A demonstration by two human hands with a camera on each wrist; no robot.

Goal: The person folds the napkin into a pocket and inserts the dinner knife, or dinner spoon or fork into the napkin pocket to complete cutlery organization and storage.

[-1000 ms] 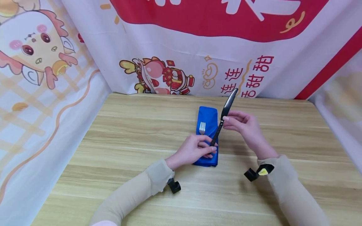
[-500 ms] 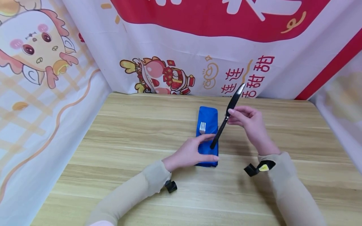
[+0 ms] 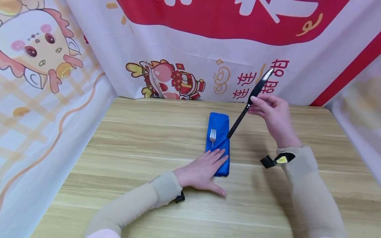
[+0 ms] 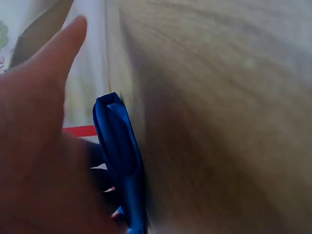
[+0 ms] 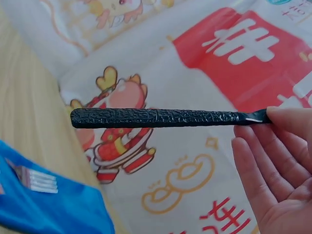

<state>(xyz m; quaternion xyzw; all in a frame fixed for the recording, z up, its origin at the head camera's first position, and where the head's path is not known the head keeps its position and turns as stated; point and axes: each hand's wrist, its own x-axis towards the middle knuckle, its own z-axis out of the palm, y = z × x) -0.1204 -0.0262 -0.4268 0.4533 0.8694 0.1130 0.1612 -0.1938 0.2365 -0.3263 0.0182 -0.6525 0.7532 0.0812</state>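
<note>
A black table knife (image 3: 249,104) is held up in the air by my right hand (image 3: 275,117), pinched between thumb and fingers near where blade meets handle. Its textured handle (image 5: 156,118) points left in the right wrist view. My left hand (image 3: 203,170) lies with spread, straight fingers over the lower part of a folded blue napkin (image 3: 219,122). In the left wrist view the napkin's folded end (image 4: 117,139) shows beside that hand. A fork (image 3: 212,135) is tucked into the napkin with its tines showing; the rest of it is hidden.
The napkin lies on a wood-grain table (image 3: 134,142). Printed cloth (image 3: 166,39) hangs along the table's back edge, and more patterned cloth (image 3: 38,99) hangs at the left side.
My left hand has let go of the knife handle and come down flat over the napkin. The right hand has carried the knife up and to the right.
</note>
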